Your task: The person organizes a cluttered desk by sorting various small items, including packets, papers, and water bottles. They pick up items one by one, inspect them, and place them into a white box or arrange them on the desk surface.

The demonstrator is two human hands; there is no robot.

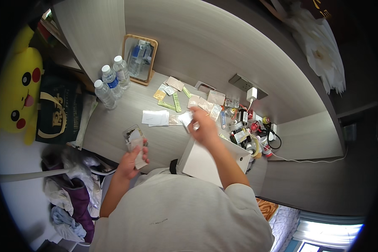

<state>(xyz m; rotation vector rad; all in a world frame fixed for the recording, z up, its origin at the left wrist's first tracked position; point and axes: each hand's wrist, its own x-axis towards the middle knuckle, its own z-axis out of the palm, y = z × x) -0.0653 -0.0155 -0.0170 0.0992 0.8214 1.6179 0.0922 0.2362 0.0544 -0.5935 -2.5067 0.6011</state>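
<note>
My left hand (133, 159) grips a stack of flat pale packets (140, 163) with a small clear plastic box (133, 130) at its upper end, over the desk's front left. My right hand (201, 124), slightly blurred, has its fingertips on a small white packet (186, 118) above the desk's middle. White paper cards (155, 117) lie left of it. Green narrow packets (177, 102), a yellow packet (160, 93) and beige packets (205, 104) are spread farther back. A white open box (201, 159) stands below my right forearm, against my body.
Three clear plastic bottles (105, 91) and a wood-framed mirror (140, 60) stand at the back left. Bottles, cables and small containers (242, 132) crowd the right side. A white charger (251, 94) is plugged into the wall socket. A yellow plush toy (19, 88) and a dark bag (61, 113) are left.
</note>
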